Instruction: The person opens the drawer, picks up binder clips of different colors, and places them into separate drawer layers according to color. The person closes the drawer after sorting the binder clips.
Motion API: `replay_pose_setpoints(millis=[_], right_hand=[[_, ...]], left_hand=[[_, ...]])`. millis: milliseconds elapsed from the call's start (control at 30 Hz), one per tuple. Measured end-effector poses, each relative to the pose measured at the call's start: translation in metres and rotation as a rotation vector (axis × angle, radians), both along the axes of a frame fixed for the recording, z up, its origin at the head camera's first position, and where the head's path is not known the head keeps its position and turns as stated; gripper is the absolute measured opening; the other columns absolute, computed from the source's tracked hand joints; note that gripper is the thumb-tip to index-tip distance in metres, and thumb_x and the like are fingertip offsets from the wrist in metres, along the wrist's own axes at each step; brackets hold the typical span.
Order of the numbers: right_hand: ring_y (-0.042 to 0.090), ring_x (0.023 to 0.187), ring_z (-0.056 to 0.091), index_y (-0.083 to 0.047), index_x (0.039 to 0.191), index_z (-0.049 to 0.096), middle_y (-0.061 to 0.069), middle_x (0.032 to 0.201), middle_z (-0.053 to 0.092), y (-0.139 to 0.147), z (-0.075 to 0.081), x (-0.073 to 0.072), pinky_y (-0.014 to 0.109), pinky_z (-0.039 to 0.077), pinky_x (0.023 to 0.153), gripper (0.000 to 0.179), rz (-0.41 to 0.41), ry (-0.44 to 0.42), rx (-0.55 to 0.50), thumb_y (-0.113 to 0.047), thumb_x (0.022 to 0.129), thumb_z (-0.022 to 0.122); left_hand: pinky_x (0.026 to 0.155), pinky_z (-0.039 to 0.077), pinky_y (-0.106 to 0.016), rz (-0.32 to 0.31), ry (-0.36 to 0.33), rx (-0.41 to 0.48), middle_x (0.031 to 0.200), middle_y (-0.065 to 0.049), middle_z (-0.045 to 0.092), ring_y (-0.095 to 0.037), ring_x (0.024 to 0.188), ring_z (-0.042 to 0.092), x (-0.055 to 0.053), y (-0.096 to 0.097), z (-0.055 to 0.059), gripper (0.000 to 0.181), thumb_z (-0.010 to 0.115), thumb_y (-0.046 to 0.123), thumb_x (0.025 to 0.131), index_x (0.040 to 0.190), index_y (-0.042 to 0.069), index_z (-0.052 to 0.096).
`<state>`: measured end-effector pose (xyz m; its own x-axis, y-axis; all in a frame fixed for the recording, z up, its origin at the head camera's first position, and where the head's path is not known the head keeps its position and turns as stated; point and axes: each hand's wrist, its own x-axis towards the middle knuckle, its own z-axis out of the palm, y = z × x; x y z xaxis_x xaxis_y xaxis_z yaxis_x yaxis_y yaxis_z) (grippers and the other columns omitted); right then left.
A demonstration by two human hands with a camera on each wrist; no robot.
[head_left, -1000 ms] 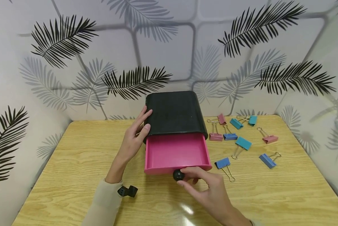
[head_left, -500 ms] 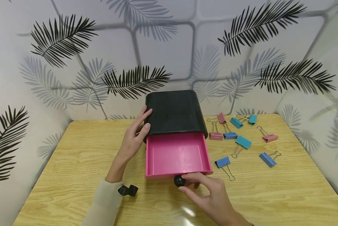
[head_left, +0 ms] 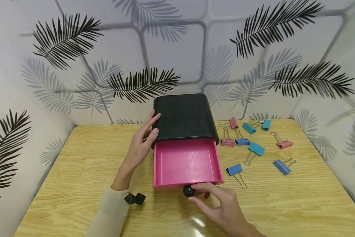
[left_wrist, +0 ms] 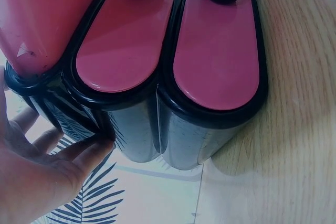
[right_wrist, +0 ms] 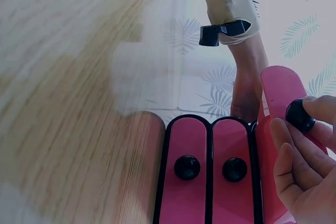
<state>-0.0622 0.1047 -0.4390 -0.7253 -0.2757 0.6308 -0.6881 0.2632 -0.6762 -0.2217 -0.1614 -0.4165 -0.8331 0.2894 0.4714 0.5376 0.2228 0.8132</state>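
Observation:
A black drawer cabinet (head_left: pixel 183 117) stands on the table with its top pink drawer (head_left: pixel 186 164) pulled well out; the inside of that drawer shows bare pink. My right hand (head_left: pixel 220 200) pinches the drawer's round black knob (head_left: pixel 189 191) between thumb and fingers. Against the cabinet's left side rests my left hand (head_left: pixel 137 146), fingers extended along the side and top edge, thumb near the front corner. Below, in the left wrist view, two pink drawer fronts (left_wrist: pixel 126 40) with black knobs sit closed. The right wrist view also shows these lower drawers (right_wrist: pixel 190 198).
Several binder clips in pink, blue and teal lie scattered right of the cabinet, among them a blue clip (head_left: pixel 234 169) close to the open drawer. The wooden table (head_left: pixel 85 171) meets a leaf-patterned backdrop (head_left: pixel 171 52) just behind the cabinet.
The top drawer has slid a little farther out toward me, with my right hand moving along on its knob. My left hand has stayed on the cabinet's side.

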Motion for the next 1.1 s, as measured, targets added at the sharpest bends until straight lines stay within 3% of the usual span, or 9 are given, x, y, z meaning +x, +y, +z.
replay_pose_setpoints(millis=[167, 267, 467, 600, 833, 1100], right_hand=[[0.008, 0.078, 0.072, -0.008, 0.115, 0.073, 0.004, 0.096, 0.078, 0.002, -0.002, -0.001, 0.02, 0.056, 0.066, 0.038, 0.008, 0.06, 0.007, 0.001, 0.08, 0.085], [0.009, 0.078, 0.074, -0.005, 0.116, 0.073, 0.007, 0.096, 0.078, 0.004, -0.003, -0.002, 0.018, 0.056, 0.065, 0.032, 0.025, 0.096, 0.003, -0.006, 0.086, 0.083], [0.01, 0.078, 0.075, -0.002, 0.117, 0.072, 0.009, 0.095, 0.078, 0.008, 0.003, -0.002, 0.017, 0.056, 0.063, 0.027, 0.065, 0.09, -0.002, -0.01, 0.091, 0.079], [0.009, 0.071, 0.073, -0.001, 0.115, 0.072, 0.008, 0.09, 0.078, 0.012, 0.014, -0.004, 0.016, 0.055, 0.059, 0.025, 0.078, 0.137, -0.029, -0.006, 0.091, 0.078], [0.007, 0.06, 0.069, 0.002, 0.111, 0.072, 0.003, 0.077, 0.075, 0.03, 0.04, -0.009, 0.018, 0.055, 0.057, 0.022, 0.009, 0.176, -0.065, -0.014, 0.096, 0.074], [0.01, 0.062, 0.071, 0.005, 0.11, 0.072, 0.007, 0.076, 0.075, 0.054, 0.068, -0.03, 0.019, 0.057, 0.059, 0.023, -0.092, 0.226, -0.097, -0.008, 0.092, 0.077]], left_hand=[[0.104, 0.043, -0.025, -0.003, -0.003, 0.005, 0.169, 0.004, 0.025, -0.018, 0.148, 0.037, -0.001, 0.0, -0.001, 0.05, 0.05, 0.016, 0.108, 0.157, 0.022, 0.045], [0.099, 0.044, -0.025, -0.006, -0.003, 0.007, 0.169, 0.004, 0.024, -0.019, 0.146, 0.04, 0.0, 0.001, 0.0, 0.05, 0.049, 0.017, 0.108, 0.157, 0.022, 0.045], [0.097, 0.043, -0.024, -0.007, 0.009, 0.007, 0.169, 0.003, 0.024, -0.018, 0.148, 0.038, 0.0, 0.001, 0.0, 0.049, 0.049, 0.019, 0.108, 0.157, 0.021, 0.045], [0.104, 0.043, -0.025, -0.005, 0.004, 0.003, 0.169, 0.003, 0.025, -0.017, 0.149, 0.036, 0.0, 0.0, 0.0, 0.049, 0.05, 0.021, 0.108, 0.157, 0.022, 0.045], [0.113, 0.04, -0.045, 0.002, 0.002, -0.003, 0.169, 0.003, 0.025, -0.015, 0.151, 0.03, -0.002, 0.001, 0.001, 0.049, 0.049, 0.021, 0.108, 0.157, 0.022, 0.046], [0.115, 0.039, -0.042, 0.001, -0.003, 0.006, 0.169, 0.002, 0.025, -0.015, 0.152, 0.03, -0.001, 0.001, 0.0, 0.049, 0.05, 0.019, 0.108, 0.157, 0.021, 0.046]])
